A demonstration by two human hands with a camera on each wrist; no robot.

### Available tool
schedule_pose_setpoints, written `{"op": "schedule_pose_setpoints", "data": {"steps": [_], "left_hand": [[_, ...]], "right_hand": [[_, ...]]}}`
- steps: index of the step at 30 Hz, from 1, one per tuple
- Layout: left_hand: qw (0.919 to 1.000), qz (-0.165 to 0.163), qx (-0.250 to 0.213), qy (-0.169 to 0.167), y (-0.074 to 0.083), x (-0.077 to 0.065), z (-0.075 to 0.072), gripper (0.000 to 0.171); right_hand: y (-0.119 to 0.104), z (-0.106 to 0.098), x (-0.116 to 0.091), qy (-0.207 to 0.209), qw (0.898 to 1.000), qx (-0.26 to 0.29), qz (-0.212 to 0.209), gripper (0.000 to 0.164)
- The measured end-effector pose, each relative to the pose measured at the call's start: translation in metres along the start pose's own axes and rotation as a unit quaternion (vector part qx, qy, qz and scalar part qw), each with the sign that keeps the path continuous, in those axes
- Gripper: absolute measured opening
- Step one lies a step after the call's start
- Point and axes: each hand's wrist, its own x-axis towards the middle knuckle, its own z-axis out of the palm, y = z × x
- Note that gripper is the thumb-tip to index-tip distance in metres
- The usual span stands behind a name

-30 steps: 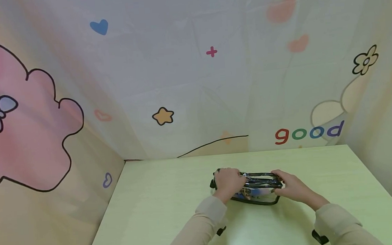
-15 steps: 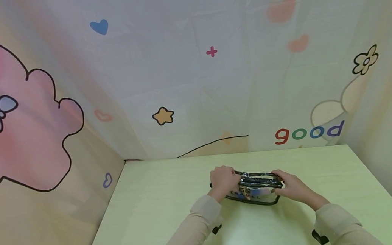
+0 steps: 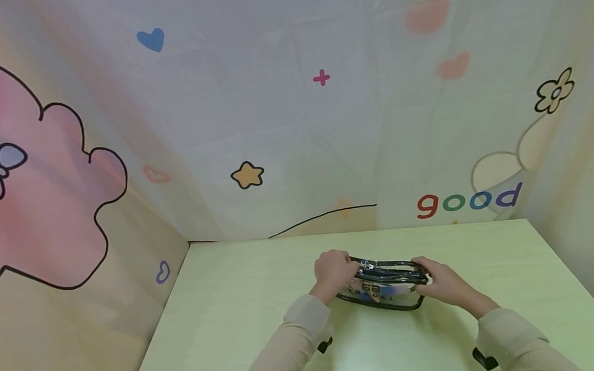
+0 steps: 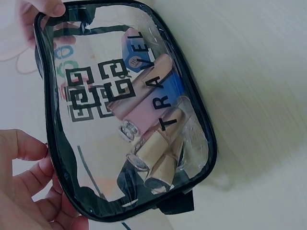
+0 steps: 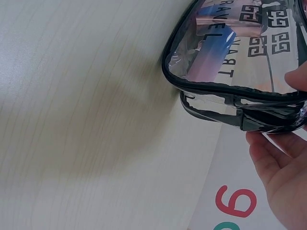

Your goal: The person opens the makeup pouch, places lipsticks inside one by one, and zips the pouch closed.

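A clear cosmetic bag [image 3: 395,299] with black trim stands upright on the table, printed with a black emblem and "TRAVEL". Through its front, in the left wrist view, several cosmetic tubes [image 4: 148,108] show, some pink and blue, others gold-capped. My left hand [image 3: 332,272] pinches the top edge near the bag's left end; whether a zipper pull is between the fingers is hidden. At the opposite end, my right hand [image 3: 446,283] grips the top corner, thumb on the front and fingers behind, as the right wrist view shows.
The pale wooden table [image 3: 223,317] spreads around the bag. Behind it hangs a printed cloth backdrop [image 3: 292,122] with hearts, a star and the word "good". More cloth closes in the left and right sides.
My left hand has slid leftward along the bag's top edge, uncovering more of the front print. The right hand keeps its grip in the same place.
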Motion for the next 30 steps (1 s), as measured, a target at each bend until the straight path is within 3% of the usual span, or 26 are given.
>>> {"op": "schedule_pose_setpoints", "data": {"steps": [9,17,30], "left_hand": [[0.9996,-0.002,-0.027,0.010,-0.005,-0.001,-0.004,0.043],[0.9927,-0.011,-0.120,0.006,-0.017,0.001,-0.007,0.039],[0.9922,-0.054,-0.112,-0.013,-0.047,0.006,-0.016,0.034]], "right_hand": [[0.001,0.002,0.003,-0.001,1.000,-0.007,-0.006,0.050],[-0.004,0.001,0.003,-0.002,1.000,-0.010,-0.005,0.049],[-0.003,0.000,0.007,-0.006,1.000,-0.008,-0.004,0.048]]}}
